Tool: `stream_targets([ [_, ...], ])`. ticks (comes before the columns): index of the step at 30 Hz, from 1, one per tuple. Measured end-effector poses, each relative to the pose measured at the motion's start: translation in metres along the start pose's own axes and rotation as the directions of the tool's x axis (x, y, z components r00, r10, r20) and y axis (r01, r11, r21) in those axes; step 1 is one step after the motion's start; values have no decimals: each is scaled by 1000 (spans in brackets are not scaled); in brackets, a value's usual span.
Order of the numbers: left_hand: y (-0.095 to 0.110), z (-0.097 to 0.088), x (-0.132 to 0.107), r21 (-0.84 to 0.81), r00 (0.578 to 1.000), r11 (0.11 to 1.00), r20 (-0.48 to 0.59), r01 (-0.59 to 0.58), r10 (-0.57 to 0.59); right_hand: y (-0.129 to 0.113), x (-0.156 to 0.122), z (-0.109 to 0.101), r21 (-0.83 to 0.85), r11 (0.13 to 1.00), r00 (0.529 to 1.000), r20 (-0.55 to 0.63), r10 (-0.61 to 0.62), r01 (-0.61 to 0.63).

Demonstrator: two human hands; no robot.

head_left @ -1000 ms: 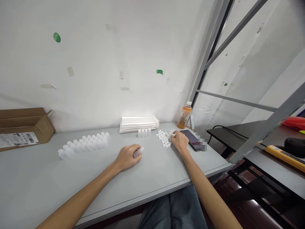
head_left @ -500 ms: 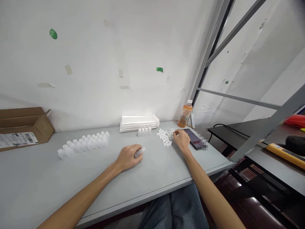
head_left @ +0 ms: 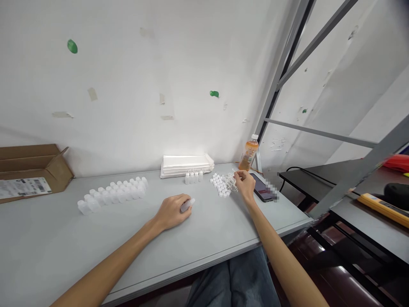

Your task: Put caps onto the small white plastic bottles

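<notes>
Inside left hand (head_left: 172,212), probably a bottle (head_left: 187,205)

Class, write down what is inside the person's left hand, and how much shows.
The left hand closes round a small translucent plastic bottle. Only its end shows past the fingers; the rest is covered by the hand, so its full shape cannot be seen.

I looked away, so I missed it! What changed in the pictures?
The right hand moved right and up, away from the white caps, its fingers at a white tangle. The left hand stayed around its small bottle; the row of bottles stayed put.
</notes>
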State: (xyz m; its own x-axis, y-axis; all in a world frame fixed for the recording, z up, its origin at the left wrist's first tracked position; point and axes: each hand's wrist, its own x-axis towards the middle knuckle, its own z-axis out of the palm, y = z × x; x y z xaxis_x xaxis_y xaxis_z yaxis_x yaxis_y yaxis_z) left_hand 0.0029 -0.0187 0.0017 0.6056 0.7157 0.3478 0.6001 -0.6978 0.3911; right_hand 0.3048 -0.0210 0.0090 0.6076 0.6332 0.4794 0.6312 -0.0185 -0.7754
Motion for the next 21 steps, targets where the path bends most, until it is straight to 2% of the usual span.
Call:
stream_targets([
  [4,0,0,1,-28,1000,999,-11,18,-18,-4,0,2,291,954,998,35,61,-68],
  [6,0,0,2,-67,999,997,-18,39,-40,-10,-3,5,358,930,997,33,73,-80],
  [10,5,-2,4,-177,996,981,-23,77,-83,-36,-16,18,380,922,998,39,56,-67],
  [13,10,-4,7,-322,992,940,-18,111,-124,-60,-31,33,417,906,988,154,2,-67],
  [16,15,-7,9,-508,986,848,9,148,-167,-80,-48,48,413,911,963,250,-97,-15],
  [18,16,-7,9,-581,982,796,29,168,-186,-87,-58,55,380,924,949,274,-154,40],
  [21,15,-3,10,-619,981,765,55,178,-184,-91,-70,59,324,940,941,273,-198,104],
])
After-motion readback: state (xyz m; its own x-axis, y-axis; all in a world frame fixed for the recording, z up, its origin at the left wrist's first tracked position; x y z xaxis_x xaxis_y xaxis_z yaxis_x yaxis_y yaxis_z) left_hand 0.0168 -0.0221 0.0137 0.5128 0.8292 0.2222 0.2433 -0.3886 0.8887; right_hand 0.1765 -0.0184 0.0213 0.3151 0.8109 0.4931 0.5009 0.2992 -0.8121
